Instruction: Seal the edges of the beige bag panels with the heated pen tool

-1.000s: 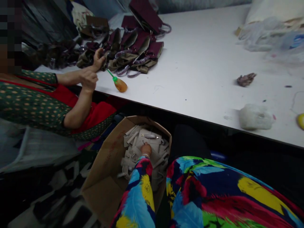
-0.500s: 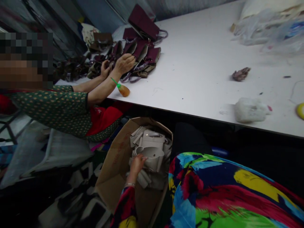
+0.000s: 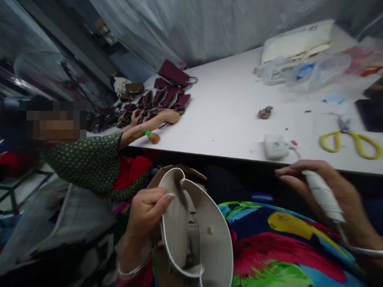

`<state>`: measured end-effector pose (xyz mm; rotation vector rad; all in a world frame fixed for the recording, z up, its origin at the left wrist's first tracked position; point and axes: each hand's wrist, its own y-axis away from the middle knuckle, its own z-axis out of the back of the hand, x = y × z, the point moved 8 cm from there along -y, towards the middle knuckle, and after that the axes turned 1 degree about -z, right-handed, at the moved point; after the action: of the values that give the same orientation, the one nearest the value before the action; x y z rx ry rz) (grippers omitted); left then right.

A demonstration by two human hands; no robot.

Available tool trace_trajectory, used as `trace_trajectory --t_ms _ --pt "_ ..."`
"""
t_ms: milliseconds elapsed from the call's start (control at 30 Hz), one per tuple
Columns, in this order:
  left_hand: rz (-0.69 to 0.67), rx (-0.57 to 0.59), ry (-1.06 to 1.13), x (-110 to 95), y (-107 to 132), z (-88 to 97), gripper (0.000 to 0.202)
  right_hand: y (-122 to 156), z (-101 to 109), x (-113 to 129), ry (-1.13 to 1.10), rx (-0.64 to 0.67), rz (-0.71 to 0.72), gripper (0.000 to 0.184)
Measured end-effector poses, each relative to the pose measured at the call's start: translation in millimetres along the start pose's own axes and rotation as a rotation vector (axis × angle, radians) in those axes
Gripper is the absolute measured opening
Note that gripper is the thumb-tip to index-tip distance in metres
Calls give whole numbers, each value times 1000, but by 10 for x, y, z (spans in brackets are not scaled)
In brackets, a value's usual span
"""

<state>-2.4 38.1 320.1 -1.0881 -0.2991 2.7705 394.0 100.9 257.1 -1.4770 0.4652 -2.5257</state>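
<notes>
My left hand (image 3: pixel 149 211) grips the rim of a light grey handbag (image 3: pixel 217 227), thumb inside and fingers outside. The bag's mouth gapes toward me, showing its pale lining and a small metal fitting on one inner wall. Over my lap at the right, my right hand (image 3: pixel 338 199) holds a tool with a white-wrapped handle (image 3: pixel 324 197) and a thin metal shaft pointing down toward my wrist. The handle lies between thumb and palm, with the fingers stretched toward the table. What the tool is exactly cannot be made out. The right hand and the bag are apart.
A cardboard box (image 3: pixel 191 170) stands behind the bag, partly hidden. On the white table (image 3: pixel 227 119) lie yellow-handled scissors (image 3: pixel 350 139), a white lump (image 3: pixel 275 146), a crumpled brown scrap (image 3: pixel 265 112) and plastic bags (image 3: pixel 320 71). A co-worker (image 3: pixel 89 159) handles maroon bags (image 3: pixel 173 75) at the left.
My left hand has lifted the grey handbag out of the cardboard box and toward me. My right hand has come into view with the white-handled tool. The view has shifted to the right.
</notes>
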Motion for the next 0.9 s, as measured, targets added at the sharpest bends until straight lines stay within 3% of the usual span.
trace_trajectory --t_ms 100,167,267,433,600,900 --pt "-104 106 21 -398 -335 -382 57 -83 -313 229 -348 148 12 34" --pt "-135 132 16 -537 -525 -595 57 -121 -523 324 -395 246 -30 38" --pt "-138 149 6 -632 -794 -812 56 -197 -685 377 -354 283 -33 48" --pt "-37 232 72 -633 -1115 -1037 56 -363 -719 360 -314 232 -7 52" --pt "-127 249 55 -772 -1158 -1170 56 -489 -761 357 -225 210 52 56" --pt "-227 191 113 -1028 -937 -1153 55 -476 -763 272 -189 131 98 49"
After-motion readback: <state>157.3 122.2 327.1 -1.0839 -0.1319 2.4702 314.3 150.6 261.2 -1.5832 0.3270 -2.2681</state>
